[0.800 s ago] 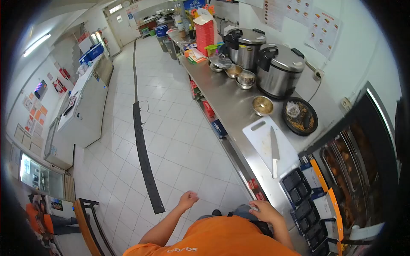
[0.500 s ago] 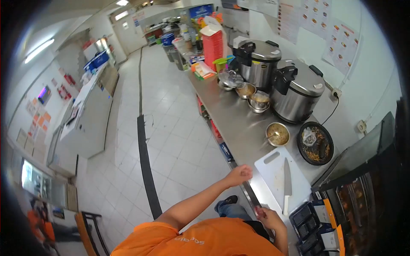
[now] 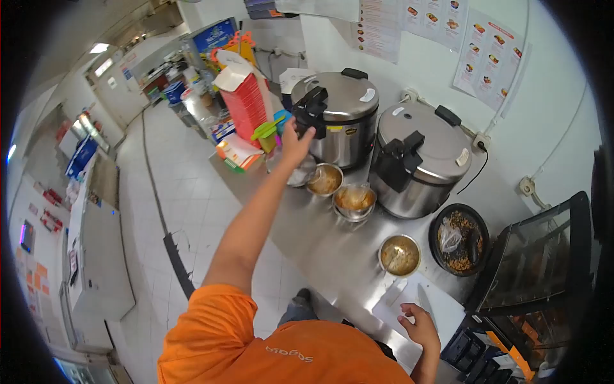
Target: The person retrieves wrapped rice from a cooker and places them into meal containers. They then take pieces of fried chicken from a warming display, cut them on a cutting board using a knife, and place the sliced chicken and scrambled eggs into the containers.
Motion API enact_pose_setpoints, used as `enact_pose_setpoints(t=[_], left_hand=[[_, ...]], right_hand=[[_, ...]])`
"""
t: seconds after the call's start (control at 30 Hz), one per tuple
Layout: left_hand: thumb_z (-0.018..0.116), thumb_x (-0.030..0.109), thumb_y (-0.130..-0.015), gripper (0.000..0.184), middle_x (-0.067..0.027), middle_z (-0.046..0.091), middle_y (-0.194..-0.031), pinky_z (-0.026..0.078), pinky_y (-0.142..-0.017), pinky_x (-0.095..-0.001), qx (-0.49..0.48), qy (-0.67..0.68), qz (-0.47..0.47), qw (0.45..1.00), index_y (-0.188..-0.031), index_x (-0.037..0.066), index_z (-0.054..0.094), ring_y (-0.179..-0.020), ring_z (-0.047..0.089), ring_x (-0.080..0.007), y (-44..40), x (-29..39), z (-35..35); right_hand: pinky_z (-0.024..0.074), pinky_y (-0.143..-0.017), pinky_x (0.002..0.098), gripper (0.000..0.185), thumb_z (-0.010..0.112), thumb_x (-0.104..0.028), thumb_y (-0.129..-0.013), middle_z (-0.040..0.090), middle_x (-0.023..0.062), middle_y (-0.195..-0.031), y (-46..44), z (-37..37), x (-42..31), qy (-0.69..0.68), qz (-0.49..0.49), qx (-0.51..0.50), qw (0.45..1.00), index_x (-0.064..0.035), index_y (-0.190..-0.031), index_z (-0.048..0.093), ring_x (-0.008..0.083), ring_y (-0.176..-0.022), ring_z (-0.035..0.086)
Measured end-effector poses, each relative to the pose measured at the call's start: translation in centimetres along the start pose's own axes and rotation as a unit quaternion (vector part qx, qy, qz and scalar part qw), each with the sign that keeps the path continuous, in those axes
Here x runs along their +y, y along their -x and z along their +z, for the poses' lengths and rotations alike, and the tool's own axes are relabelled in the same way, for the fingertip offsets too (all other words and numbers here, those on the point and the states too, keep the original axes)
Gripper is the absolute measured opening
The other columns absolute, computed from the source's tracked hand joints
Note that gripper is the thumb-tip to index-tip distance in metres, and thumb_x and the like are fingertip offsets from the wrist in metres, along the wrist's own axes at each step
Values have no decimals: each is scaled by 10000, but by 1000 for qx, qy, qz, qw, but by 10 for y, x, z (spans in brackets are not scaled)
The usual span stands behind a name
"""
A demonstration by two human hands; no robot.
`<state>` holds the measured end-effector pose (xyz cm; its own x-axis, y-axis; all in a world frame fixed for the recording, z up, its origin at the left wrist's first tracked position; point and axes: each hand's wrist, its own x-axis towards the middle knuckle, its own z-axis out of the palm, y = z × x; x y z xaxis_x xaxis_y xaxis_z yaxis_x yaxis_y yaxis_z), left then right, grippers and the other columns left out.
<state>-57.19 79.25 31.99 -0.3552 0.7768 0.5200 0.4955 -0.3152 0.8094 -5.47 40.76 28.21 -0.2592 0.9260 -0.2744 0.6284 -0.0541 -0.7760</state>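
My left hand (image 3: 297, 142) is stretched out to the black latch (image 3: 311, 110) at the front of the farther steel cooker (image 3: 339, 137); its fingers touch or overlap the latch, and their exact grip is unclear. Below that hand are a glass lid (image 3: 295, 173) and steel bowls with brown food (image 3: 325, 180). Over the white cutting board (image 3: 441, 301) hangs my right hand (image 3: 419, 323), fingers apart and nothing in them. The knife (image 3: 425, 299) on the board is partly hidden by this hand.
A second cooker (image 3: 422, 160) stands nearer. Around it are a bowl with a spoon (image 3: 400, 255), a black round tray (image 3: 458, 239) and a glass-fronted cabinet (image 3: 531, 256). Red stacked boxes (image 3: 246, 105) stand beyond, with a green-handled item (image 3: 267, 130) beside them.
My left hand has moved from the counter's front edge forward to the farther cooker's latch. My right hand is now over the cutting board. The view has shifted closer to the cookers.
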Motion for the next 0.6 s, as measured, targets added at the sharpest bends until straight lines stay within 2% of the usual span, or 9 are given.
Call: enact_pose_setpoints(t=[0.1,0.17,0.2,0.3,0.33,0.4,0.5,0.57,0.6], left_hand=[[767,368,-934,824,-277,629,-1341,495,-1023,-412,-17,-45,78,996,-1514,-38,344,-1216,646,-343,-106,-53,8],[745,351,-951,809,-257,718,-1154,521,-969,-427,-112,7,-24,993,-1551,20,314,-1086,710,-347,-157,-50,4],[728,305,-966,802,-215,756,-946,543,-886,-413,-126,-36,-8,991,-1578,70,266,-921,743,-325,-185,-74,8],[731,265,-962,809,-186,753,-859,539,-818,-389,-221,75,32,972,-1583,92,242,-807,727,-285,-204,-80,23],[733,231,-964,809,-158,740,-850,529,-787,-360,-216,76,17,973,-1581,82,231,-799,709,-231,-203,-73,24],[739,162,-970,811,-102,716,-831,509,-725,-303,-192,75,-20,978,-1576,60,209,-783,671,-125,-193,-48,25],[764,184,-952,872,-134,722,-827,527,-774,-301,-152,163,-11,975,-1573,35,169,-814,688,-136,-221,-15,27],[780,231,-943,941,-190,723,-888,536,-819,-284,-219,243,5,945,-1571,32,107,-825,703,-175,-280,41,16],[772,362,-923,925,-189,728,-883,543,-766,-344,-172,244,132,945,-1532,-11,184,-764,695,-217,-314,46,43]], right_hand=[[565,-792,398,366,777,-159,-876,750,177,-1102,-35,12,-22,-5,41,81,996,1,-1192,684,298,-969,730],[562,-791,398,360,777,-153,-872,756,162,-1077,-59,25,-43,-8,77,138,987,0,-1185,688,288,-959,730],[553,-799,381,347,778,-134,-861,756,135,-1031,-72,36,-54,-16,96,163,982,-6,-1173,695,254,-935,726],[541,-812,363,318,773,-122,-869,750,110,-1009,-114,69,-98,-81,132,178,972,-9,-1158,702,210,-919,717],[534,-835,346,287,763,-111,-890,749,79,-1006,-129,79,-119,-150,161,168,961,-11,-1154,711,179,-935,707],[532,-849,339,275,757,-103,-901,753,72,-1012,-168,87,-158,-164,157,154,962,-10,-1156,715,164,-955,703],[536,-862,340,269,766,-90,-890,760,94,-1022,-247,59,-251,-84,94,116,985,-12,-1145,728,190,-968,709],[541,-856,350,263,768,-88,-880,760,109,-1018,-302,29,-303,-8,20,86,996,-14,-1130,732,217,-962,717],[546,-843,365,256,761,-82,-873,757,121,-1006,-332,10,-329,27,-9,68,997,-14,-1118,733,249,-952,723]])
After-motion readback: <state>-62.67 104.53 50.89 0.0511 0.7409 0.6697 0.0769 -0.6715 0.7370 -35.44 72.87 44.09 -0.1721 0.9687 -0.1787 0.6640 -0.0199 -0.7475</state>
